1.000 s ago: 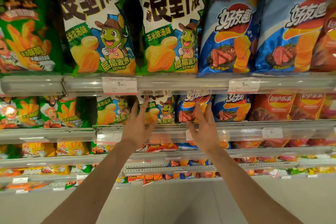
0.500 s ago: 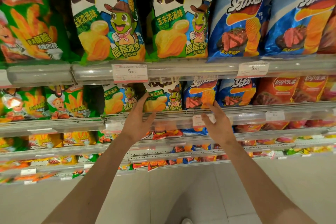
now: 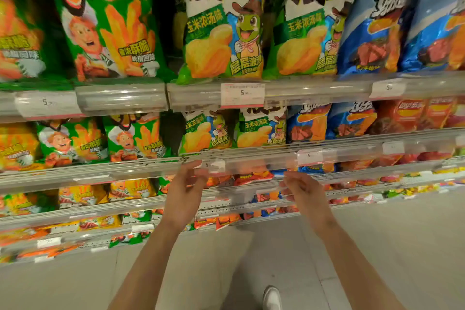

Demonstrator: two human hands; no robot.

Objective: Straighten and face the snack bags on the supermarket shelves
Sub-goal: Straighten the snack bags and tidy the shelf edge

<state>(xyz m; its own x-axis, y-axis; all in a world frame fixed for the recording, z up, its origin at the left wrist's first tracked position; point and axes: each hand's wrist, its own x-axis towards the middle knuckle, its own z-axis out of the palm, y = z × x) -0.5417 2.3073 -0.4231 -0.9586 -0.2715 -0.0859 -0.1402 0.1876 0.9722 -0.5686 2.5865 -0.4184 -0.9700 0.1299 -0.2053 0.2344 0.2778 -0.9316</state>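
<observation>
Snack bags fill several shelves. On the second shelf stand two green corn-flavour bags, one on the left (image 3: 207,133) and one on the right (image 3: 261,131), with a blue steak-flavour bag (image 3: 308,124) beside them. My left hand (image 3: 187,190) hangs just below that shelf's clear front rail (image 3: 251,158), fingers loosely curled, holding nothing. My right hand (image 3: 303,189) is level with it a little to the right, fingers also loosely bent and empty. Neither hand touches a bag.
The top shelf holds large green fries bags (image 3: 110,20), large corn bags (image 3: 224,22) and blue bags (image 3: 372,25). Red bags (image 3: 407,116) stand at the right. Lower shelves carry small orange and yellow packs. Grey floor and one white shoe (image 3: 271,297) lie below.
Both hands have dropped from the second-shelf bags to below its front rail and their fingers have relaxed. The view has shifted left and closer to the shelves.
</observation>
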